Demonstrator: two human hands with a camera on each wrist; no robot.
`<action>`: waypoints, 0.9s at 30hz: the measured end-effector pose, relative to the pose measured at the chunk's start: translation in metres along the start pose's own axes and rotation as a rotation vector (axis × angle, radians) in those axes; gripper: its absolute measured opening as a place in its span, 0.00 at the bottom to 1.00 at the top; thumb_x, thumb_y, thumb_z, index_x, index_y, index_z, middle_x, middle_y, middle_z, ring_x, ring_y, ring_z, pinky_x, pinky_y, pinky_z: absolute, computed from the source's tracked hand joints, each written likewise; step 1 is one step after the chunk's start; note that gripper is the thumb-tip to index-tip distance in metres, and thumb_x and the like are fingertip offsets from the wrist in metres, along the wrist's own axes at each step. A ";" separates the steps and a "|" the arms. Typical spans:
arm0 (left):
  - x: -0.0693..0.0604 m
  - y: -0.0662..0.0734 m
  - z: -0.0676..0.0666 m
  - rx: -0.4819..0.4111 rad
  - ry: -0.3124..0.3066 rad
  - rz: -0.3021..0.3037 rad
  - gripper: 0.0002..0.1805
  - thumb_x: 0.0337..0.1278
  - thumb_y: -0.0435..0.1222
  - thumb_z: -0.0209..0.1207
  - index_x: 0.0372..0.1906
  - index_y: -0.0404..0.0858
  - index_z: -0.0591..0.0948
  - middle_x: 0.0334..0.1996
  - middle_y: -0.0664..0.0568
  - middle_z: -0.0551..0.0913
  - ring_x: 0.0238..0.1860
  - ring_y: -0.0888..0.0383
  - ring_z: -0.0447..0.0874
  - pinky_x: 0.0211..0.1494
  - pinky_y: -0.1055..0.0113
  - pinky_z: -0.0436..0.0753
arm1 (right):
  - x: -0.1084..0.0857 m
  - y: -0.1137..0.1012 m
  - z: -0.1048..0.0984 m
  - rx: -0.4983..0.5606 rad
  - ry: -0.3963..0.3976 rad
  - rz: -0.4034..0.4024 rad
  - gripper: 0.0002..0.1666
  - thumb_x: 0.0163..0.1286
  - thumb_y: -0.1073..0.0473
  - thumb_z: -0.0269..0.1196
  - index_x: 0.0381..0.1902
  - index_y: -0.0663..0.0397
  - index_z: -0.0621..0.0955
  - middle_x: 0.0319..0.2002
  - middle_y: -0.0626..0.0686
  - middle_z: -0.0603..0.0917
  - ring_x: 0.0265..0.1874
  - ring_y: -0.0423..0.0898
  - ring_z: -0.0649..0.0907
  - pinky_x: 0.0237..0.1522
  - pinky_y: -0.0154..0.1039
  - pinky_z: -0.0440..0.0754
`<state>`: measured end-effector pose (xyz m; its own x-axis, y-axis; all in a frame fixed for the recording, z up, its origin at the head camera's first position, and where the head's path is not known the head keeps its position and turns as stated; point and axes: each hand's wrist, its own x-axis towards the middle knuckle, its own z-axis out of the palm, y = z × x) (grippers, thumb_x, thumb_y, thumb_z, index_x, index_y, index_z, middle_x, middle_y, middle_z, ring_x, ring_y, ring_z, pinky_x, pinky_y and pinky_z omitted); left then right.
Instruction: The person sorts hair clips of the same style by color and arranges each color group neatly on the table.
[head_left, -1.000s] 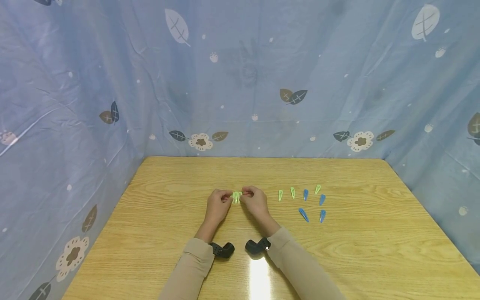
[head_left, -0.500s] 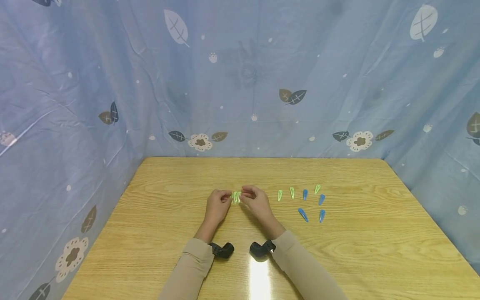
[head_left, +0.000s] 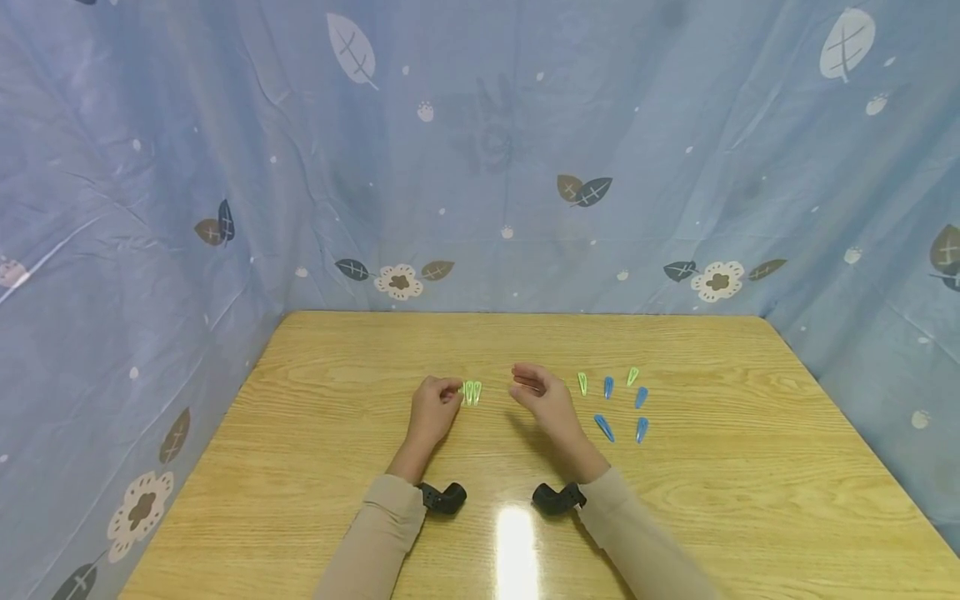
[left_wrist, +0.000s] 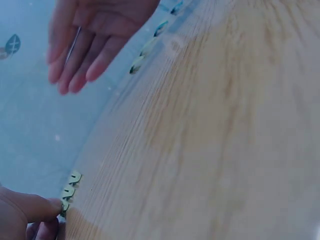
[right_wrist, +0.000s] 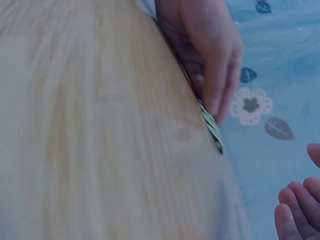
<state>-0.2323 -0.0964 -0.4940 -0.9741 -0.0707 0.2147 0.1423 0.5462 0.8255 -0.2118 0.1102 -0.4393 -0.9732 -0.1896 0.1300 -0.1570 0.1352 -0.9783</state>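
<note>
In the head view, a tight row of green snap hair clips [head_left: 470, 393] lies on the wooden table, near its middle. My left hand [head_left: 435, 412] pinches the leftmost clip between thumb and fingers; the left wrist view shows the thumb [left_wrist: 46, 207] against that green clip [left_wrist: 65, 205]. Its neighbours stand side by side, close together. My right hand [head_left: 551, 406] is apart from the row, to its right, its fingers loosely bent with nothing visible between them. Beyond it lie loose green hair clips [head_left: 582, 383] and several blue hair clips [head_left: 608, 387].
Another green clip [head_left: 633, 377] lies behind the blue ones. A patterned blue curtain [head_left: 495, 167] hangs along the back and sides of the table [head_left: 337, 358]. Black wrist cameras [head_left: 444, 498] sit on both wrists. Light glares off the table front.
My right hand has left the clip row and moved right, over the spot where the nearest loose green clip showed earlier. The left hand stays where it was.
</note>
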 end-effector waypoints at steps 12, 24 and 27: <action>0.000 0.000 0.000 0.005 0.004 0.020 0.09 0.53 0.27 0.63 0.41 0.31 0.85 0.33 0.47 0.76 0.35 0.55 0.78 0.39 0.64 0.81 | -0.002 0.028 -0.059 -0.025 0.116 -0.069 0.28 0.66 0.66 0.62 0.61 0.71 0.70 0.60 0.70 0.72 0.60 0.60 0.72 0.56 0.25 0.72; 0.000 0.001 -0.001 0.008 0.007 0.014 0.09 0.53 0.27 0.63 0.41 0.31 0.85 0.33 0.47 0.77 0.35 0.54 0.78 0.40 0.63 0.82 | -0.013 0.026 -0.118 -0.123 0.292 -0.012 0.28 0.69 0.61 0.61 0.63 0.69 0.69 0.61 0.67 0.71 0.61 0.57 0.72 0.52 0.19 0.70; 0.000 0.001 -0.001 0.004 0.006 0.011 0.09 0.53 0.27 0.63 0.41 0.31 0.85 0.33 0.47 0.77 0.36 0.54 0.78 0.40 0.63 0.82 | -0.015 0.030 -0.132 -0.164 0.322 0.028 0.29 0.70 0.60 0.60 0.64 0.68 0.68 0.61 0.65 0.71 0.61 0.55 0.72 0.51 0.18 0.70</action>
<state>-0.2319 -0.0966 -0.4927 -0.9715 -0.0697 0.2265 0.1519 0.5503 0.8210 -0.2240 0.2457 -0.4495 -0.9764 0.1292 0.1729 -0.1286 0.2950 -0.9468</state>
